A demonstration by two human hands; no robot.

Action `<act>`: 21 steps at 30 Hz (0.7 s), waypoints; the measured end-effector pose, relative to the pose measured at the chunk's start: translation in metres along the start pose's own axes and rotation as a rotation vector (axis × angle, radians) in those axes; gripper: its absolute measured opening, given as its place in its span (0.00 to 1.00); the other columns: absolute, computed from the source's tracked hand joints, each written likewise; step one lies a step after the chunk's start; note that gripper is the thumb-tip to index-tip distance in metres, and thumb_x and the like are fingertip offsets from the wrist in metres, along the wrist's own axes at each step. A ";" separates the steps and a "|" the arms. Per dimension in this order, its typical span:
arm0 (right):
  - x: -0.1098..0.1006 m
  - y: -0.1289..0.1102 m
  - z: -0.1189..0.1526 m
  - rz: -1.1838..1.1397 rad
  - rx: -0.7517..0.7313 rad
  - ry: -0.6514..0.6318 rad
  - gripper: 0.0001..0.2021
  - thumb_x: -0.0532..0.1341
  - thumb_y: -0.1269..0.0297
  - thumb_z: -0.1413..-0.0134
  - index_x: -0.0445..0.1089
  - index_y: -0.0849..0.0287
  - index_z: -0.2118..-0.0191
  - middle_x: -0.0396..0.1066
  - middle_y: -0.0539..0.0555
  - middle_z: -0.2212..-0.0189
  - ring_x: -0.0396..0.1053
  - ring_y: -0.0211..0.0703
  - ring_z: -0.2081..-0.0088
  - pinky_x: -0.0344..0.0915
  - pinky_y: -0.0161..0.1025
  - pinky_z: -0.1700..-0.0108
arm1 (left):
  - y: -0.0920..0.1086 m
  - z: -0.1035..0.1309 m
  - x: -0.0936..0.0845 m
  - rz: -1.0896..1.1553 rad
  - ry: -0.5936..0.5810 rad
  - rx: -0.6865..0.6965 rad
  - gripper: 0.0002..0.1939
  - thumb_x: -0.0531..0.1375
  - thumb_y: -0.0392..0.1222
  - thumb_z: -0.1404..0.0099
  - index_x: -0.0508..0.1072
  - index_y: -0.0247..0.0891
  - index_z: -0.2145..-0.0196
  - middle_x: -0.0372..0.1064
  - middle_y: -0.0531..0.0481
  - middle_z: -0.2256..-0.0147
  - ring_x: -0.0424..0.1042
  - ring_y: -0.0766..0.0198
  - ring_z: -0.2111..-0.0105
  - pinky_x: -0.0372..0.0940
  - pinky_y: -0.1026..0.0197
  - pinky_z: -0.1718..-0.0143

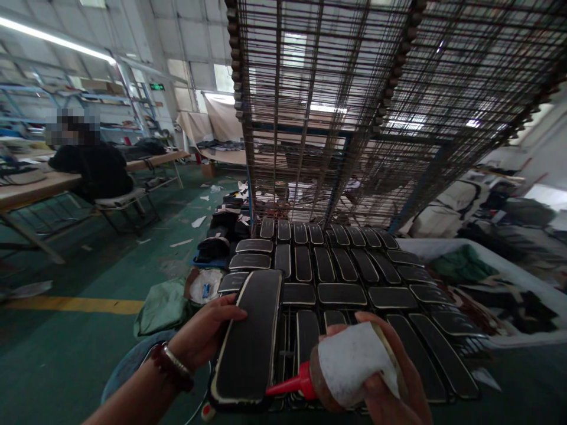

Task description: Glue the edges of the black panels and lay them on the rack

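Note:
My left hand [208, 330] grips the left edge of a long black panel [250, 336] with rounded corners, thumb on its face. A pale line of glue runs along the panel's border. In my right hand [394, 378] is a glue bottle [349, 366] wrapped in white paper, tipped on its side. Its red nozzle [290, 385] points left, with the tip at the panel's lower right edge. Beyond both hands, many similar black panels [342, 294] with pale borders lie in rows on a wire rack.
Tilted wire mesh racks [319, 118] rise over the panels. At right stands a white bin [522, 336] with dark and green fabric. A green cloth bundle [162, 307] and a blue round tub [128, 366] are at left. A person [97, 159] sits at a table further back.

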State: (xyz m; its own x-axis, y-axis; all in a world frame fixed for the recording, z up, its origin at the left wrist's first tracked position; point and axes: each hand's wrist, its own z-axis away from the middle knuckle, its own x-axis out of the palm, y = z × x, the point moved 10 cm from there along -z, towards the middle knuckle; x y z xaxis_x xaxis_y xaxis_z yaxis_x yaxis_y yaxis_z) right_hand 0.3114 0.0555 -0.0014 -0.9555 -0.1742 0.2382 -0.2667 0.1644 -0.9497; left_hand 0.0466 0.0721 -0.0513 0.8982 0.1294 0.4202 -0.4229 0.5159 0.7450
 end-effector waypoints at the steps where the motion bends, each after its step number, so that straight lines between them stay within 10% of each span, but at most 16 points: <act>1: 0.000 0.001 0.001 -0.004 0.002 0.004 0.34 0.69 0.42 0.49 0.60 0.51 0.42 0.71 0.64 0.54 0.69 0.67 0.52 0.68 0.54 0.56 | 0.000 0.000 -0.002 0.006 0.021 0.007 0.12 0.61 0.26 0.46 0.74 0.31 0.62 0.80 0.41 0.70 0.79 0.56 0.73 0.74 0.58 0.70; 21: -0.007 0.002 -0.064 -0.244 -0.028 0.124 0.22 0.72 0.58 0.48 0.69 0.53 0.49 0.74 0.57 0.57 0.69 0.57 0.53 0.67 0.49 0.52 | -0.005 0.007 0.017 0.027 -0.016 0.018 0.15 0.61 0.28 0.44 0.72 0.32 0.57 0.80 0.42 0.66 0.79 0.55 0.70 0.73 0.55 0.68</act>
State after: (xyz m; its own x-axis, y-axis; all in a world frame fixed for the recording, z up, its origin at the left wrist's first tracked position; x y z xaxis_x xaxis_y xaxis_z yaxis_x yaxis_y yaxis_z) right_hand 0.3094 0.1197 0.0077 -0.8703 -0.0919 0.4839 -0.4926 0.1592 -0.8556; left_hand 0.0634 0.0655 -0.0440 0.8846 0.1295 0.4481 -0.4489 0.4969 0.7427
